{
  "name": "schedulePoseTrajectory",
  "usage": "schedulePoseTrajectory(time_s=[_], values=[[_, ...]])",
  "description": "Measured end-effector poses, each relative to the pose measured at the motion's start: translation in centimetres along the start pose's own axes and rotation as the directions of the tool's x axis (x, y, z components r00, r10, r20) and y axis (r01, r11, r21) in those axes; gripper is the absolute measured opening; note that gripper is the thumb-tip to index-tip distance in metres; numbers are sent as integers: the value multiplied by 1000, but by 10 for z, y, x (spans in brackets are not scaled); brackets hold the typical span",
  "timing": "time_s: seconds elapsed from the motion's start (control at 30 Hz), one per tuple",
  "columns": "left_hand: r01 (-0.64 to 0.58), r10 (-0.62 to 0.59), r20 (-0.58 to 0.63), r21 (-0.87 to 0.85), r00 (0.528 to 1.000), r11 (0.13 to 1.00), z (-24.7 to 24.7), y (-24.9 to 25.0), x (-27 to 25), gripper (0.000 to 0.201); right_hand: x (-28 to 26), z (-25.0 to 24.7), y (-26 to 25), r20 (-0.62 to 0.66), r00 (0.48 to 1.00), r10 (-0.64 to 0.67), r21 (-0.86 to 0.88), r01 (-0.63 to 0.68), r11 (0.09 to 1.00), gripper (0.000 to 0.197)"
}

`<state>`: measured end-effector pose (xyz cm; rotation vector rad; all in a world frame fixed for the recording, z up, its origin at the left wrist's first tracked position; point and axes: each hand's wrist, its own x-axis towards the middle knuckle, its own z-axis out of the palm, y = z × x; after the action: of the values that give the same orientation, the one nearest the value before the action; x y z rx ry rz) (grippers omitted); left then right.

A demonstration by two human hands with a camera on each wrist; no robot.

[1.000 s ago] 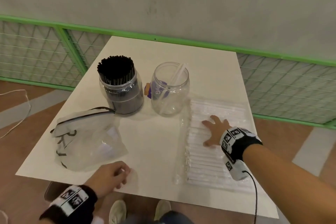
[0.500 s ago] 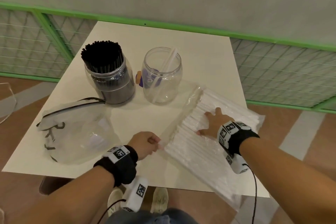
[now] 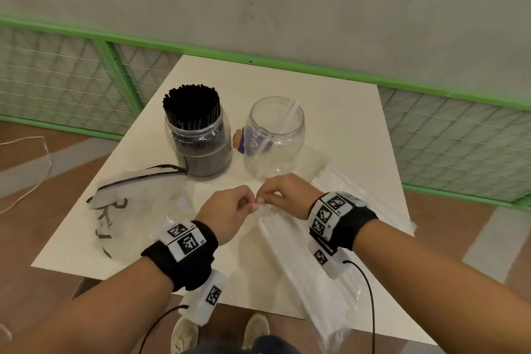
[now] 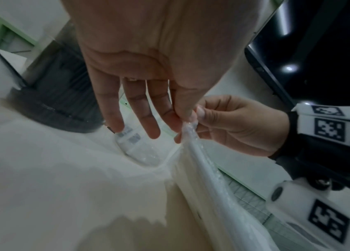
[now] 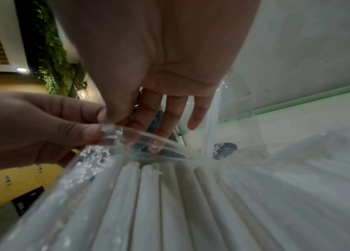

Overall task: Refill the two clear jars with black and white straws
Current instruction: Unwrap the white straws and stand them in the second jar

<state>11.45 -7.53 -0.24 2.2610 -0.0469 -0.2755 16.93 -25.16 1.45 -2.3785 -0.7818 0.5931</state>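
- Starting at the left, we see an empty clear bag [image 3: 129,210] with black marks lying slack on the white table [image 3: 339,112], its black strip touching the foot of the black jar [image 3: 198,138].
- The black jar stands packed with upright black straws [image 3: 191,103]; just right of it is the clear jar [image 3: 274,138], apart from it, holding only a couple of white straws [image 3: 287,115] that lean on its rim.
- Both jars stand just beyond our hands.
- Our left hand [image 3: 227,210] pinches the corner of the straw pack [image 3: 313,276] between thumb and forefinger, the other fingers loosely spread.
- Our right hand [image 3: 287,195] pinches the same film corner from the other side, fingertips touching the left hand's.
- The pack of white straws runs from that corner down to the right, its lower end overhanging the table's near edge.
- Bare tabletop lies behind the jars up to the green rail [image 3: 431,89], and to the right of the clear jar.
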Motion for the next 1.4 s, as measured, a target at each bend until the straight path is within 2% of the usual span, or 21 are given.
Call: schedulePoseTrajectory(time_s=[0.13, 0.23, 0.37, 0.5, 0.7, 0.9, 1.03, 1.13, 1.23, 1.3, 1.4], values=[[-36, 36, 2, -31, 999, 999, -6, 9, -2, 13, -2, -5, 0, -12, 998, -56, 36, 57, 998, 14], [-93, 93, 7, 14, 996, 996, -15, 19, 2, 14, -1, -14, -2, -67, 993, -93, -20, 92, 996, 13], [-148, 153, -63, 72, 986, 986, -41, 35, 13, 13, -8, -45, 7, -228, 962, -152, -144, 121, 982, 10], [-193, 196, -120, 37, 973, 980, -75, 46, 20, 12, -27, -82, 34, -400, 905, -144, -254, 41, 966, 10], [-205, 222, -200, 100, 954, 974, -106, 58, 26, 10, -54, -138, 68, -536, 844, -35, -362, -192, 912, 9], [-184, 220, -264, 157, 939, 970, -135, 60, 34, 14, -87, -170, 84, -616, 774, 149, -257, -376, 890, 13], [-148, 192, -282, 171, 940, 974, -146, 58, 38, 14, -100, -184, 81, -644, 739, 198, -232, -436, 870, 13], [-131, 182, -310, 176, 933, 976, -148, 58, 42, 15, -100, -188, 74, -651, 730, 209, -187, -422, 887, 12], [-106, 165, -312, 198, 936, 974, -150, 59, 44, 15, -98, -190, 69, -670, 708, 222, -70, -359, 931, 17], [-98, 152, -315, 183, 937, 978, -151, 62, 43, 13, -98, -190, 69, -685, 701, 197, -53, -318, 947, 20], [-101, 140, -315, 138, 939, 985, -154, 66, 42, 12, -97, -189, 73, -723, 661, 200, 37, -253, 967, 19]])
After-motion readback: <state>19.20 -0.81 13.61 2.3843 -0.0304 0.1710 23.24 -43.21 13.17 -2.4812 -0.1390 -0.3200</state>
